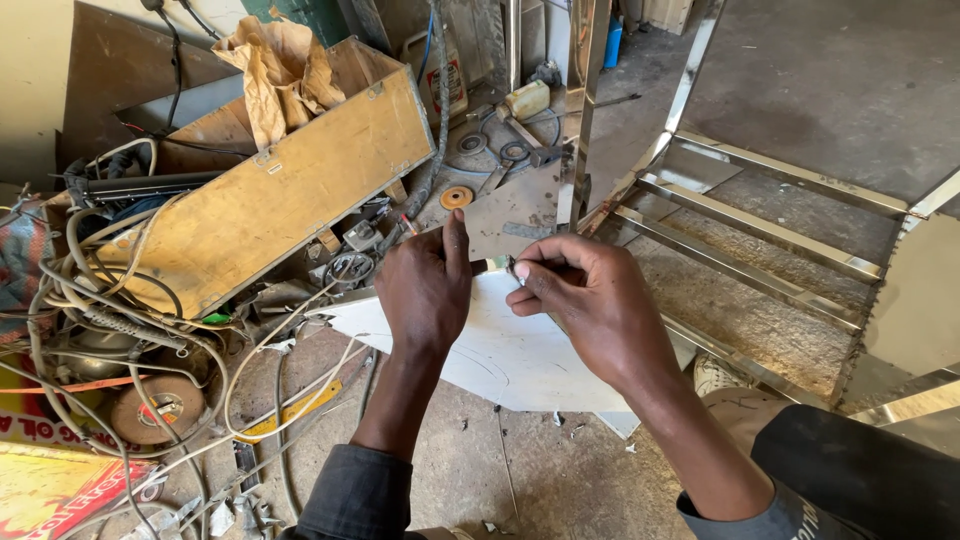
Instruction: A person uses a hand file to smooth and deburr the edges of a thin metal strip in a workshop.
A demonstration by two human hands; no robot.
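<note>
My left hand (425,285) is closed around a dark slim tool whose tip (481,266) pokes out to the right of the thumb. My right hand (585,295) pinches a small metal piece (513,266) between thumb and fingers, right at the tool's tip. Both hands hover over a white sheet (500,355) lying on the concrete floor. What the small piece is stays unclear.
A wooden toolbox (290,185) with crumpled paper lies tilted at the left, among tangled cables (120,310) and grinding discs (150,405). A polished steel frame (760,230) with rungs lies at the right. A shoe (715,375) shows under my right arm.
</note>
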